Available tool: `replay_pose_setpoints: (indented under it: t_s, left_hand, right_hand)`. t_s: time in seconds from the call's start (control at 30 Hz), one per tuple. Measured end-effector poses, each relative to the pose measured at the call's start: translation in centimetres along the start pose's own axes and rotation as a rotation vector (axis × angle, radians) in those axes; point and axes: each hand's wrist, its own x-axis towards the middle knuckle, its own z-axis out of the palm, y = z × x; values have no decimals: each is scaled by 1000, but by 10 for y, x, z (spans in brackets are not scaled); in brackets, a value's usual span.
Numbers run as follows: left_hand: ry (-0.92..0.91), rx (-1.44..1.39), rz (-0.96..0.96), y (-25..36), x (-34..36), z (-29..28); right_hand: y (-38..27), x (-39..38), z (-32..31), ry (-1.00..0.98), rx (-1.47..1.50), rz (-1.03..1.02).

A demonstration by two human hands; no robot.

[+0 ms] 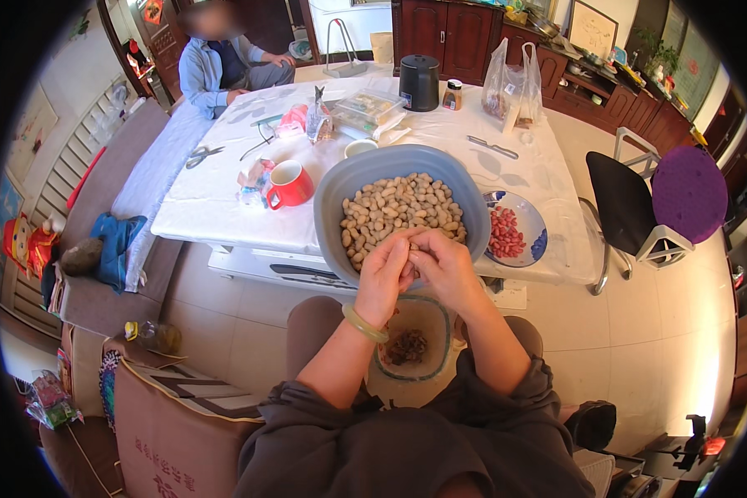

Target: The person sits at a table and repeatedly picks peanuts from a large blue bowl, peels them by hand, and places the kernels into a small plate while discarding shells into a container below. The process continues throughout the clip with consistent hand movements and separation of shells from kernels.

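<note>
My left hand and my right hand meet at the fingertips over the near edge of a grey-blue basin. Both are closed, pinching what looks like a peanut, mostly hidden by the fingers. Unshelled peanuts fill much of the basin. Right of it, a white plate with blue decoration bears shelled pinkish-red peanuts. Below my hands, between my knees, stands a bin with dark brown scraps at its bottom. A pale green bangle circles my left wrist.
The white-covered table bears a red mug, scissors, a knife, a black kettle and plastic bags. Another person sits at the far left. A chair with a purple cushion stands right.
</note>
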Motion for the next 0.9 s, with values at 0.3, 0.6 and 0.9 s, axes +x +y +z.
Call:
replay_pose_setpoints:
  t_s: [0.3, 0.6, 0.9]
  left_hand:
    - [41, -25, -21, 1, -3, 2]
    - [41, -187, -65, 0, -2, 0]
    - [68, -336, -120, -3, 0, -4]
  right_hand:
    - [4, 1, -2, -81, 71, 39]
    - [8, 3, -5, -82, 310, 137]
    - [10, 5, -10, -121, 331, 186]
